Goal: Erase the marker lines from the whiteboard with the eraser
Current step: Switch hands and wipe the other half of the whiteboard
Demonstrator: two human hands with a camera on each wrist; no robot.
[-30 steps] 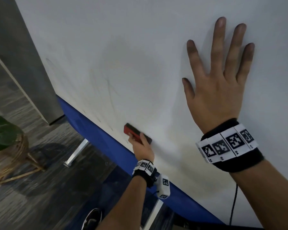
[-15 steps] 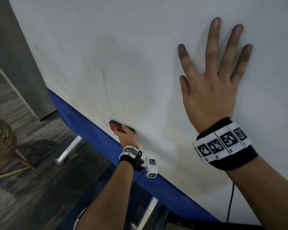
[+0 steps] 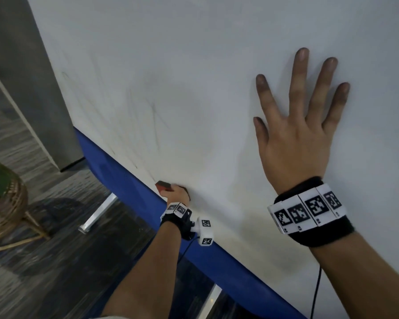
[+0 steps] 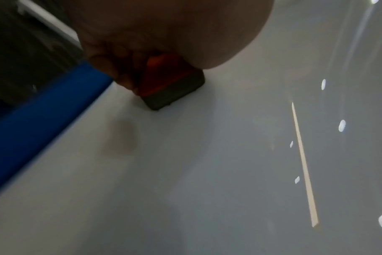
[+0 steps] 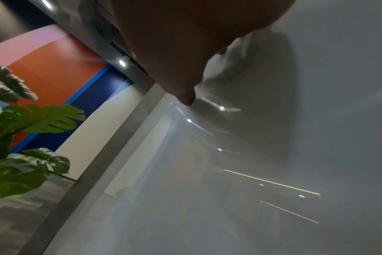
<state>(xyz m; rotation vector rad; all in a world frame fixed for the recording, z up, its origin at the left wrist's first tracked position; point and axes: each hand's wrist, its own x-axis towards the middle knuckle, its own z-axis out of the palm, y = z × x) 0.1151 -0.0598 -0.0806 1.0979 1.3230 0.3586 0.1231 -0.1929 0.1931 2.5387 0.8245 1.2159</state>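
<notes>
Red block eraser (image 3: pixel 163 186) — L hand (image 3: pixel 177 195), glossy whiteboard (image 3: pixel 194 88)

Probably an office or meeting space: large whiteboard (image 3: pixel 194 65) with blue lower frame fills the frame; grey carpet-like floor (image 3: pixel 44 261) lower left; potted plant (image 5: pixel 28 120) in wicker basket (image 3: pixel 7 208) at left edge.

Head-down, wrists close, whiteboard (image 3: pixel 194 88) shared

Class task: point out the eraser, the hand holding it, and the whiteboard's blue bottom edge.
eraser (image 4: pixel 170 86): left wrist view, red side.
left hand (image 3: pixel 176 194): head view, back of hand.
blue bottom edge (image 3: pixel 124 180): head view, bare strip.
</notes>
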